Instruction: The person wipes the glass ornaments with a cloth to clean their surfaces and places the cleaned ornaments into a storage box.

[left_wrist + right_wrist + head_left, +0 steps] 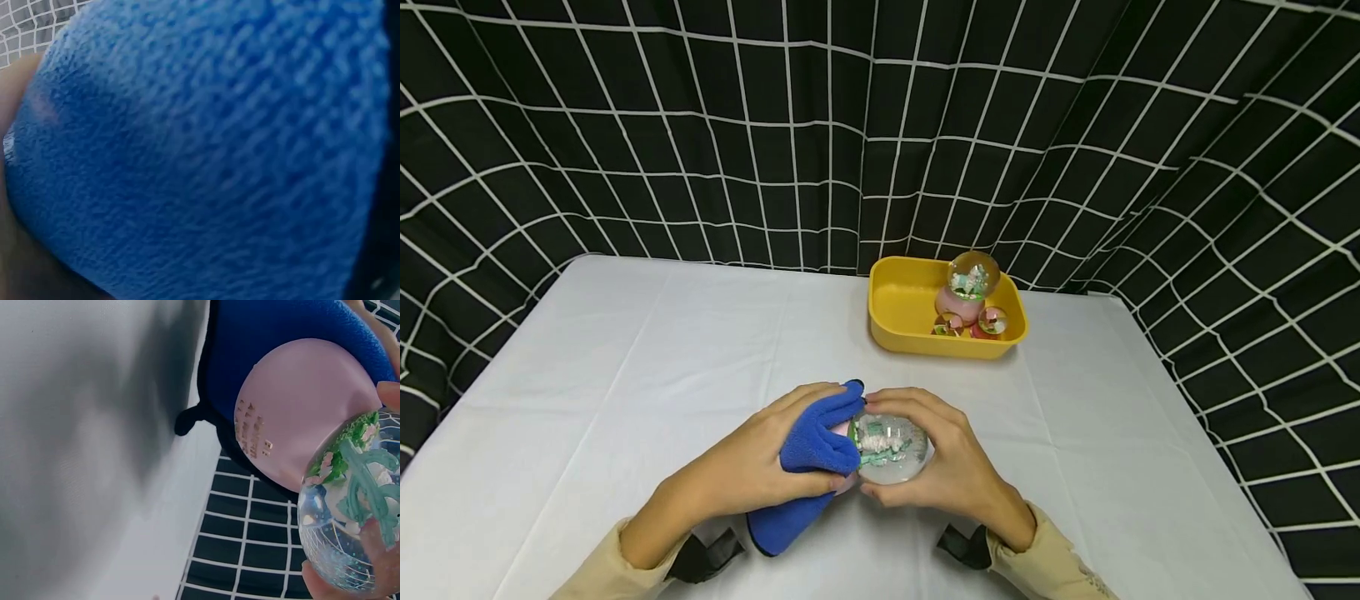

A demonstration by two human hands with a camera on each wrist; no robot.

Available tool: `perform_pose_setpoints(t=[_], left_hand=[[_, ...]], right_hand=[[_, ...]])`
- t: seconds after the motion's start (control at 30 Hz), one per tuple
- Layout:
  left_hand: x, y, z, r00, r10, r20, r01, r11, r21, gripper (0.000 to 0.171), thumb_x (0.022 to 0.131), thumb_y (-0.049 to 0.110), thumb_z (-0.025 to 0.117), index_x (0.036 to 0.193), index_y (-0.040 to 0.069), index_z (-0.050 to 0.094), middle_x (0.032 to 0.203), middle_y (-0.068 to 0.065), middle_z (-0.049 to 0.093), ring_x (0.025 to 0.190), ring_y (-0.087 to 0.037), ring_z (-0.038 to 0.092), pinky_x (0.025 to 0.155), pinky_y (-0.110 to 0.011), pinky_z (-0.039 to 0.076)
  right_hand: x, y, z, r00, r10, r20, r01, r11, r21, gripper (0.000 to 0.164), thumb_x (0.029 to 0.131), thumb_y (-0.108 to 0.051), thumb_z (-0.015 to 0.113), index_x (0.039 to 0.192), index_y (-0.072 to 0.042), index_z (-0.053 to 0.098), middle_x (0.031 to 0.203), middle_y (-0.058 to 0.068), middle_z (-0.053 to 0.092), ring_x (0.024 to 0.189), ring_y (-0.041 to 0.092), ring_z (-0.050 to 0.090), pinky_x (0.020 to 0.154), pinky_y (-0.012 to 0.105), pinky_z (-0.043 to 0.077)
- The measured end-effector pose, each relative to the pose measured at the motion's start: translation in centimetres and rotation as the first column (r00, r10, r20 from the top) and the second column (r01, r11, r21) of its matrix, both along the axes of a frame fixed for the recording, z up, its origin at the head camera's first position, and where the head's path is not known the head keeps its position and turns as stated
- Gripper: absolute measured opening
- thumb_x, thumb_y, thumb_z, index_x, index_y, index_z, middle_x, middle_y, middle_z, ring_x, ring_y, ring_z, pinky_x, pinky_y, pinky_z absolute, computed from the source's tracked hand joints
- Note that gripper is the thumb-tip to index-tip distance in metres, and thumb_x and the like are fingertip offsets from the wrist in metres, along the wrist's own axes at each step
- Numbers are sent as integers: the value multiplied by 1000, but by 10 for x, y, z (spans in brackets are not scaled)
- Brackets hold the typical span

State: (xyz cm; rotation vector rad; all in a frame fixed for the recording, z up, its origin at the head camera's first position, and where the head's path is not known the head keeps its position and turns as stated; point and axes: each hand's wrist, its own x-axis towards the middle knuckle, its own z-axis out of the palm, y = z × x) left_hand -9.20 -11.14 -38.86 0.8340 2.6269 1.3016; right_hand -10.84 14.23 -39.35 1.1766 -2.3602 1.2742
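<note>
Tipped on its side between the two hands is a snow globe (891, 454), its clear dome facing right. My right hand (958, 458) grips the dome, with the thumb below and the fingers above. In the right wrist view its pink base (294, 406) carries small gold lettering, and a green and white figure (362, 481) sits inside the dome. My left hand (737, 471) holds a blue cloth (816, 442) with black edging against the base, the thumb near the base's lower side. Blue cloth nearly fills the left wrist view.
Toward the back of the white-covered table (647, 367) stands a yellow tray (895, 337). A larger snow globe (973, 279) and two small ones (992, 321) stand in its right half. Black curtains (805, 142) with white grid lines surround the table.
</note>
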Motion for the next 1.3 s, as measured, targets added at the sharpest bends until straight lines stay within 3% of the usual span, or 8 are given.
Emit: perform_pose_setpoints(t=[0.13, 0.37, 0.6, 0.73, 0.87, 0.97, 1.1, 1.3], left_hand=[[-2, 1, -3, 1000, 21, -23, -20, 999, 50, 71, 83, 45, 78, 144, 28, 47, 142, 11, 53, 123, -11, 58, 99, -39, 51], [-8, -5, -9, 999, 42, 28, -46, 987, 154, 40, 92, 30, 72, 128, 17, 63, 117, 5, 72, 104, -9, 69, 89, -29, 56], [-12, -9, -11, 995, 78, 55, -88, 974, 210, 35, 91, 23, 73, 123, 14, 65, 111, 1, 74, 99, -9, 70, 85, -28, 56], [-14, -14, -14, 989, -51, 142, 13, 967, 255, 35, 93, 24, 68, 125, 13, 65, 111, 0, 73, 98, -8, 68, 85, -27, 55], [-17, -19, -17, 944, -271, 187, 199, 922, 332, 38, 94, 21, 64, 130, 10, 60, 115, -2, 70, 101, -10, 66, 90, -27, 53], [-18, -19, -18, 923, -337, 186, 252, 894, 370, 38, 94, 19, 63, 131, 12, 58, 116, -2, 69, 102, -11, 65, 93, -27, 51], [-19, -18, -17, 940, -288, 182, 207, 908, 364, 27, 94, 16, 62, 121, 17, 64, 110, 1, 71, 98, -12, 67, 90, -28, 53], [-19, -18, -19, 974, -165, 153, 103, 933, 346, 17, 97, 15, 61, 110, 12, 70, 99, 0, 74, 92, -12, 69, 84, -30, 56]], right_hand=[[0, 1, 0, 999, 11, -43, -12, 1000, -8, 73, 58, -25, 95, 124, -16, 65, 127, 4, 65, 119, 18, 61, 105, 29, 48], [0, 1, 1, 994, 66, -83, -68, 997, -31, 70, 60, -25, 95, 122, -16, 66, 124, 3, 68, 118, 18, 61, 105, 31, 48], [0, 2, 4, 990, 123, -76, -128, 990, -67, 71, 58, -22, 96, 121, -14, 66, 123, 6, 68, 118, 19, 60, 105, 31, 47], [0, 3, 5, 982, 170, -78, -178, 979, -101, 71, 56, -19, 97, 120, -12, 66, 123, 8, 68, 119, 20, 59, 106, 32, 47], [-1, 2, 5, 970, 214, -117, -228, 966, -125, 69, 55, -17, 97, 117, -9, 66, 122, 11, 68, 119, 23, 59, 106, 33, 47], [-2, 2, 5, 961, 233, -149, -253, 958, -134, 69, 54, -16, 97, 115, -7, 67, 121, 12, 68, 118, 24, 59, 106, 35, 47], [-2, 1, 6, 954, 252, -164, -274, 953, -130, 70, 53, -15, 97, 115, -7, 66, 120, 13, 68, 118, 26, 58, 107, 36, 47], [-2, 1, 8, 943, 289, -163, -308, 945, -109, 70, 53, -13, 97, 115, -7, 65, 122, 13, 68, 118, 29, 57, 108, 38, 45]])
